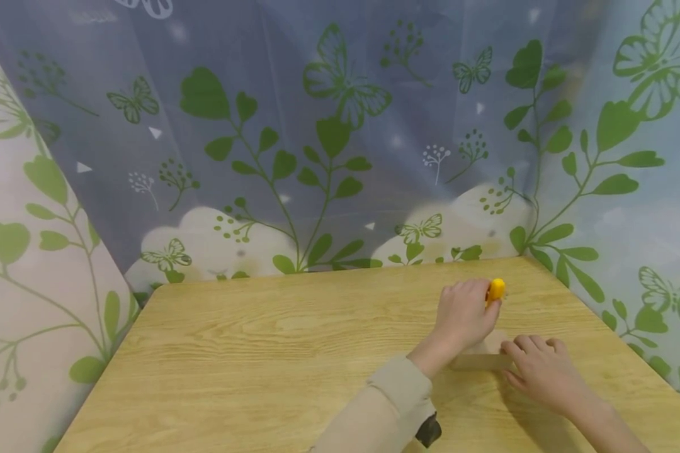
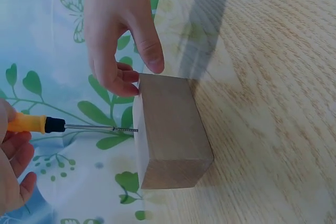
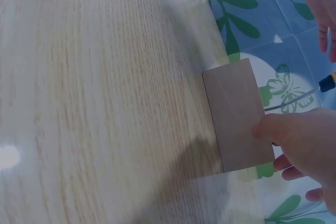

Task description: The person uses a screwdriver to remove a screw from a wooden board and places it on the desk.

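My left hand [image 1: 464, 314] grips the yellow handle of a screwdriver [image 2: 31, 124], which stands shaft-down above a wooden block [image 2: 170, 121]. A thin threaded screw [image 2: 126, 129] sits between the driver tip and the block's top face. My right hand [image 1: 546, 374] holds the block at its right end, the thumb [image 3: 270, 127] on the near side and the fingers over the top edge. The block lies on the table, its long side facing me.
The wood-grain table [image 1: 249, 365] stretches away to the left. Around its back and sides hangs a printed curtain [image 1: 260, 126] with green leaves and butterflies. A dark object [image 1: 429, 430] shows by the left sleeve [image 1: 382, 402].
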### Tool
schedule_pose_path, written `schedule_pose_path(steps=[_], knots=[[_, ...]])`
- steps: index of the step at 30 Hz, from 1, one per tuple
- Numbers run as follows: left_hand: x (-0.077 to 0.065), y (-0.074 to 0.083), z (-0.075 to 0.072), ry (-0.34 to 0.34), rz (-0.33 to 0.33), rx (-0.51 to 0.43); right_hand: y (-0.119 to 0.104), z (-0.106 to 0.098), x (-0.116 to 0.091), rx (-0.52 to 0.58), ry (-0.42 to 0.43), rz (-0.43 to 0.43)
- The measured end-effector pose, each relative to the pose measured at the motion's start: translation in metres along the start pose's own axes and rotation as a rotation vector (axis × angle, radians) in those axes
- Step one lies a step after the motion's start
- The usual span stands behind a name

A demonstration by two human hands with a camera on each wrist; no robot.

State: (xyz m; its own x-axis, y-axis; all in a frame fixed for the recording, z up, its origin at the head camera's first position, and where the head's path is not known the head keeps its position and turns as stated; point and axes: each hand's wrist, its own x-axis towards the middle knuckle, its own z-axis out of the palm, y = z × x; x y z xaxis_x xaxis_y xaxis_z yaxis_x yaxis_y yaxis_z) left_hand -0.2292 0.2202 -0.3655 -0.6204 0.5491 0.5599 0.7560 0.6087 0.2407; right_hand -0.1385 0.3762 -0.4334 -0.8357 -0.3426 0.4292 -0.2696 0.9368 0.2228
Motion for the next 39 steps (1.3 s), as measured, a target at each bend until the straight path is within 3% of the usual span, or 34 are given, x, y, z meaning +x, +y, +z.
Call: schedule_pose_path(steps=[5, 12, 19, 32, 39], knots=[[0.005, 0.004, 0.000, -0.017, -0.036, 0.012, 0.001, 0.002, 0.000, -0.002, -0.003, 0.008], [0.005, 0.008, -0.001, -0.018, -0.025, 0.047, 0.001, 0.003, 0.000, 0.000, 0.005, 0.005], [0.005, 0.007, 0.004, 0.024, -0.047, 0.068, 0.002, 0.002, 0.000, 0.012, 0.008, 0.011], [0.004, 0.010, 0.010, 0.083, -0.136, -0.039, 0.001, 0.002, 0.001, 0.025, 0.001, 0.017], [0.003, 0.014, 0.012, 0.109, -0.126, 0.013, 0.001, 0.002, 0.000, 0.019, -0.021, 0.033]])
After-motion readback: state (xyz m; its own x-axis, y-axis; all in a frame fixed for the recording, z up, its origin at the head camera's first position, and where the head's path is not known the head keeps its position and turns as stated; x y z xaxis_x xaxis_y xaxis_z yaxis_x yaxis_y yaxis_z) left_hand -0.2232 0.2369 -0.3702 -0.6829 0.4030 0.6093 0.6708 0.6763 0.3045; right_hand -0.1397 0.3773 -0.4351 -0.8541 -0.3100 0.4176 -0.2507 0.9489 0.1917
